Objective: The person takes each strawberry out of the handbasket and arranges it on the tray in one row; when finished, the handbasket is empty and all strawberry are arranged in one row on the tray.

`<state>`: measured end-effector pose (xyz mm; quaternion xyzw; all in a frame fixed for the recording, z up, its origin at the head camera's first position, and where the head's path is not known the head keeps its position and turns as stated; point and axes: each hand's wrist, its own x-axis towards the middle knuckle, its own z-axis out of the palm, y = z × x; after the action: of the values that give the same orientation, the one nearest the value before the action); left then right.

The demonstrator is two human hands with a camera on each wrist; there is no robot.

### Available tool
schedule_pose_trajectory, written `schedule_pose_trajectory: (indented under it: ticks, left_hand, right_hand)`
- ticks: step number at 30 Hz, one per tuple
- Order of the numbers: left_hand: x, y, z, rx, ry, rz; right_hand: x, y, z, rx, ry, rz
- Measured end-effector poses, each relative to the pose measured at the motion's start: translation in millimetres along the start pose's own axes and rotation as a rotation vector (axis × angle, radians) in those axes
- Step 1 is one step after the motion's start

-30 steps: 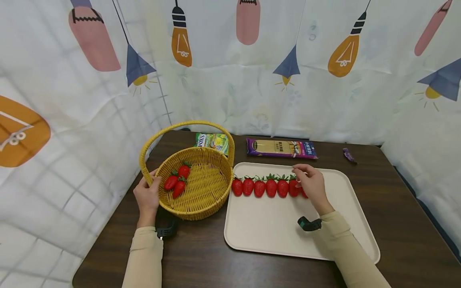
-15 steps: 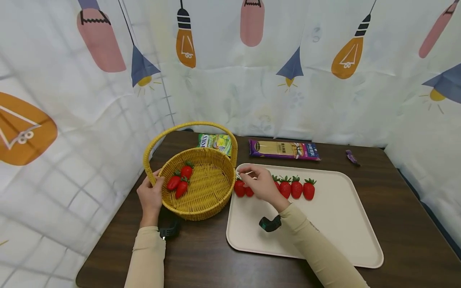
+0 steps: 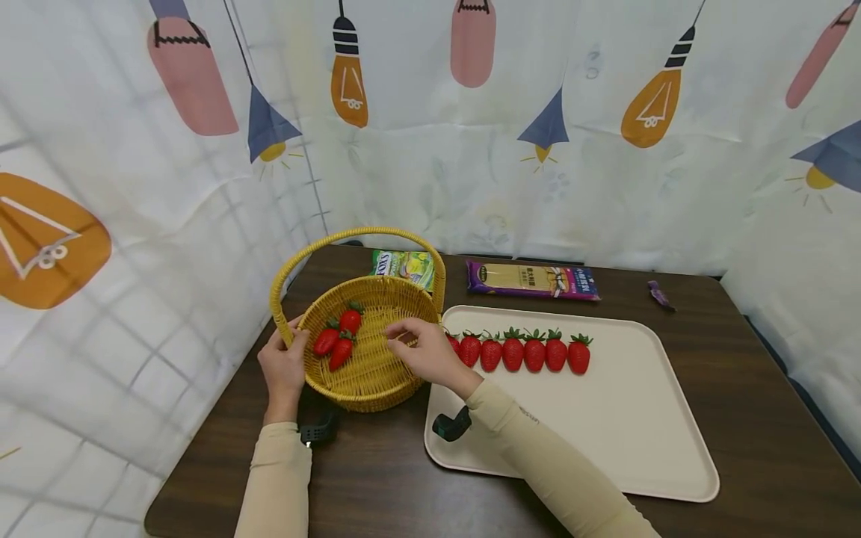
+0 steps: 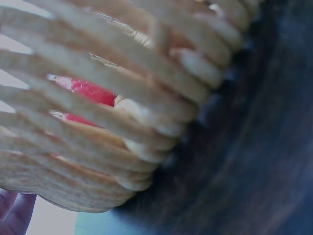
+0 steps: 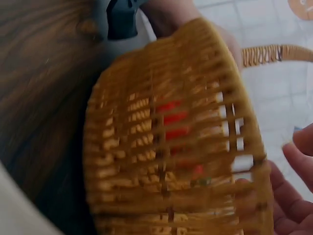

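The basket [image 3: 366, 401] stands on the left part of the surface [image 3: 377, 486], with the tray [image 3: 578, 426] just to its right. Three strawberries [image 3: 341, 352] lie in the basket, towards its left side. The left grip [image 3: 282, 368] is at the basket's left rim; the right grip [image 3: 430, 353] is over its right half. Along the tray's far part runs a row of strawberries [image 3: 513, 355]. Behind the basket lies a packet [image 3: 412, 267], behind the tray a long packet [image 3: 531, 279], and farther right a wrapper [image 3: 661, 295].
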<state>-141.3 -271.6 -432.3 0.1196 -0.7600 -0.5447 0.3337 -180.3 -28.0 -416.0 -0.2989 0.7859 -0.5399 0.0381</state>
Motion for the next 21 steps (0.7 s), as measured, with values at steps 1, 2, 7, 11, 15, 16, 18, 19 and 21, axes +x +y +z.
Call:
schedule_pose_trajectory:
  ticks: [1,2,7,11,15,16,18,19,21]
  left_hand:
    - [-0.6,1.1,0.2,0.003,-0.001,0.001]
    - [-0.8,1.5,0.3,0.002,-0.003,0.003]
    - [-1.5,3.4,-0.1,-0.008,-0.001,0.003]
    - [-1.5,4.4,-0.4,-0.005,-0.006,0.002]
    - [-1.7,4.4,-0.7,-0.004,-0.005,-0.001]
    - [-1.8,4.4,-0.8,-0.004,-0.005,0.0]
    - [-1.6,3.9,-0.9,-0.001,-0.003,0.003]
    - [-1.6,3.6,-0.9,0.003,-0.002,0.003]
    - [-1.4,2.9,-0.8,0.008,0.001,0.001]
  right_hand:
    - [1.3,-1,3,-0.008,-0.012,0.008]
    - [2.4,-3,5,-0.013,-0.027,0.019]
    - [10.3,-9,18,-0.041,-0.093,0.035]
    - [17.5,-12,28,-0.079,-0.118,0.029]
    - [25.5,-14,37,-0.086,-0.147,0.06]
    - [27.3,-15,39,-0.085,-0.155,0.071]
    - [31.3,-16,43,-0.078,-0.164,0.086]
    - [33.2,-16,46,-0.079,-0.164,0.094]
    - [36.6,-17,51,-0.078,-0.159,0.114]
